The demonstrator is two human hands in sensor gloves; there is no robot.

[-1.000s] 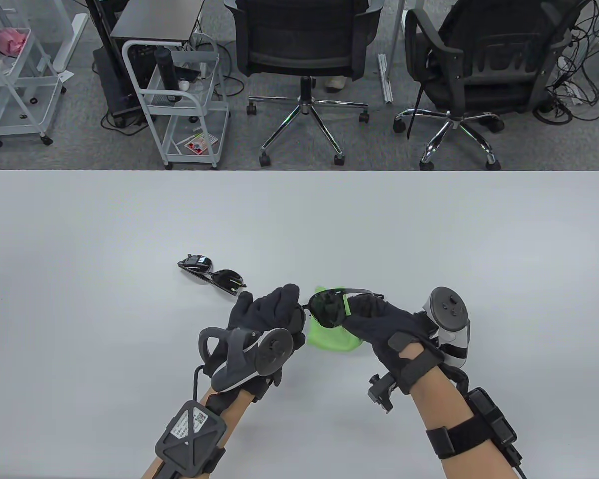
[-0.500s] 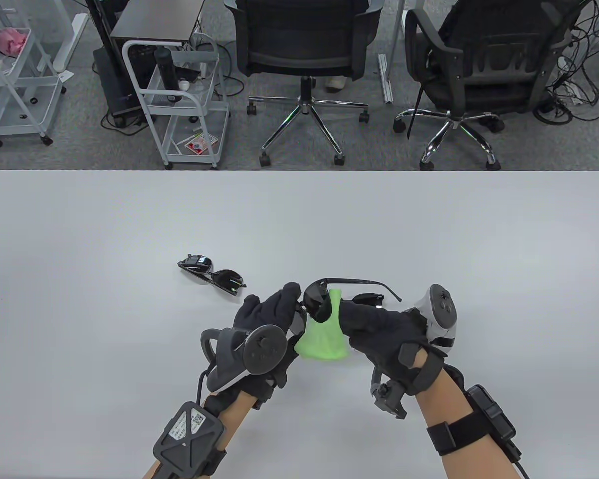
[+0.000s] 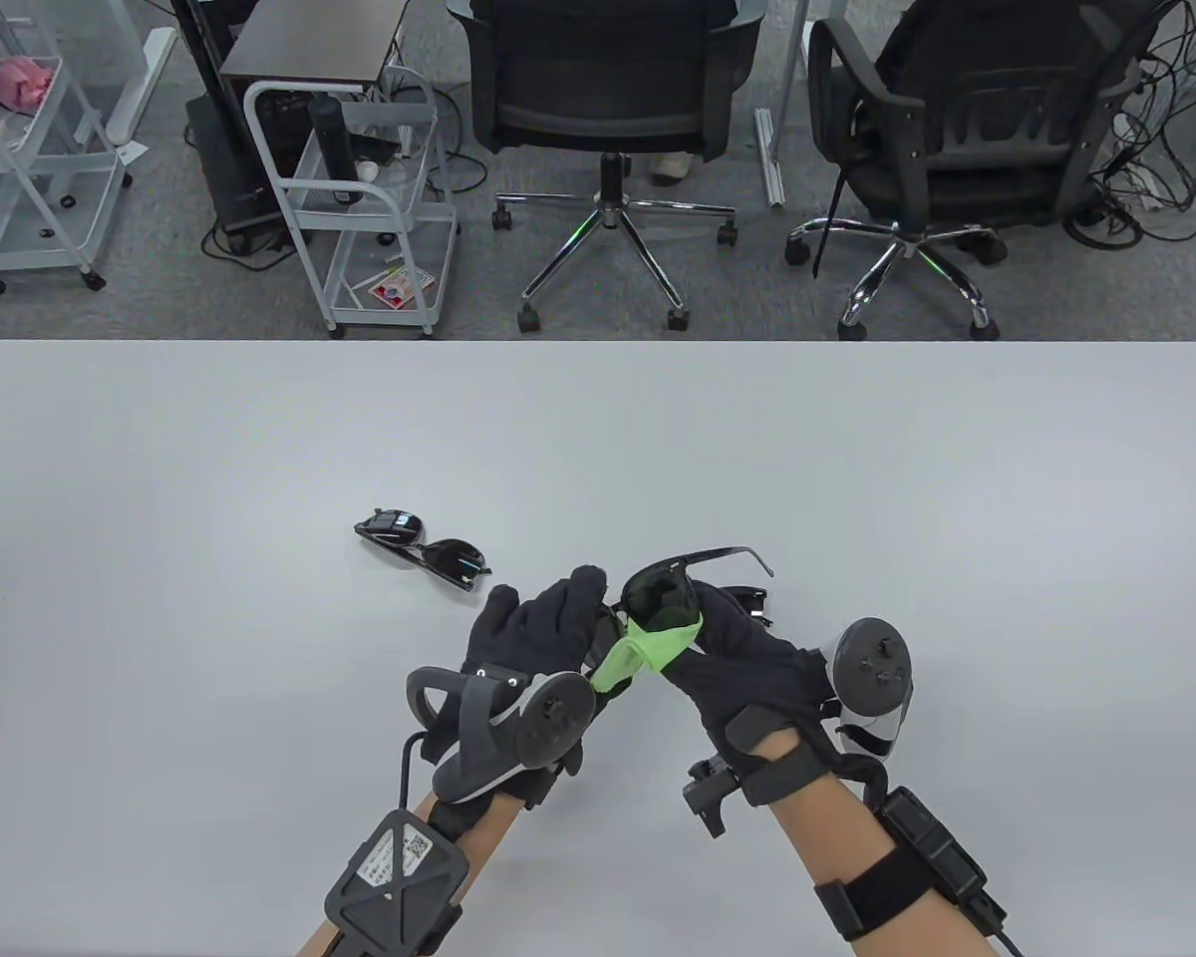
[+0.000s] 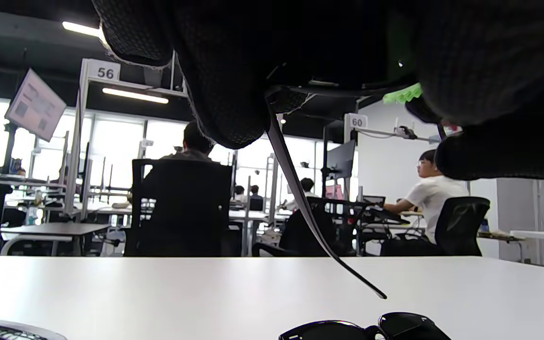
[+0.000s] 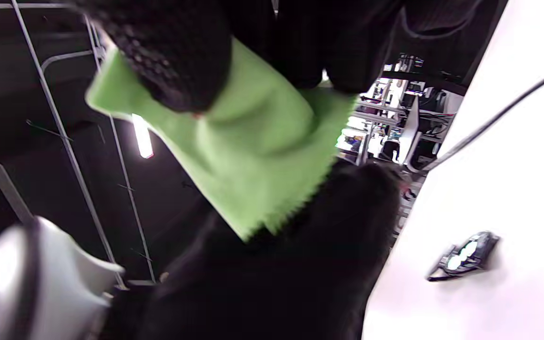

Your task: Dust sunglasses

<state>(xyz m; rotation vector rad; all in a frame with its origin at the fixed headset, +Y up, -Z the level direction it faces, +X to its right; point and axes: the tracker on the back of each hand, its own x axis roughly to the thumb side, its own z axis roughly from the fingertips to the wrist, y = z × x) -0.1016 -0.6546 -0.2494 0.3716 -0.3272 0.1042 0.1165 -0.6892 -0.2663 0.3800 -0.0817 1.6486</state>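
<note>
The left hand (image 3: 538, 623) grips the sunglasses (image 3: 663, 588) above the worktop (image 3: 857, 478); the right hand's (image 3: 747, 648) fingers pinch the cloth (image 3: 648, 653) on one lens. Hard rubbing could bend the open arm.

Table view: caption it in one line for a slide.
Both gloved hands hold sunglasses and a green cloth; a second pair lies nearby.
</note>
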